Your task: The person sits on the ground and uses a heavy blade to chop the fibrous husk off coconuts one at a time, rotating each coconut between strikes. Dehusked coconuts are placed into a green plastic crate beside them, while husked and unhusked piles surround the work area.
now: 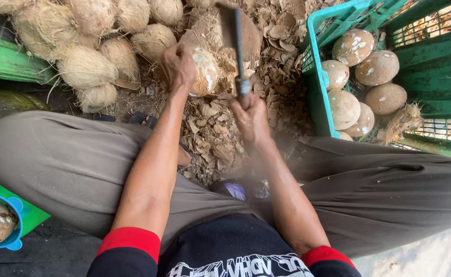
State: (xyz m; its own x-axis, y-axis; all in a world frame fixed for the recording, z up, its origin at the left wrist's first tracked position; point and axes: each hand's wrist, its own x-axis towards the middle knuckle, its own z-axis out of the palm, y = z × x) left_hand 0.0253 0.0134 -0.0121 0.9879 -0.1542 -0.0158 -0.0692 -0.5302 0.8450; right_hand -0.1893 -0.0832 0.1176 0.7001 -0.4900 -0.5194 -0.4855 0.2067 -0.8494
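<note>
Your left hand [178, 65] clamps half-peeled coconut [205, 72] over chip pile [220, 133], centre. Your right hand [250, 115] fisted round cleaver [234, 38], raised. Done: several peeled nuts in green crate [315, 97], right. Left: husked heap [87, 61], far left.

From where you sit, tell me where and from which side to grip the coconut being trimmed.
Grip the coconut on its rounded left flank, coming from the left, as the left hand does. That keeps fingers away from the cleaver, which the right hand holds raised just right of the nut, probably its working side.
</note>
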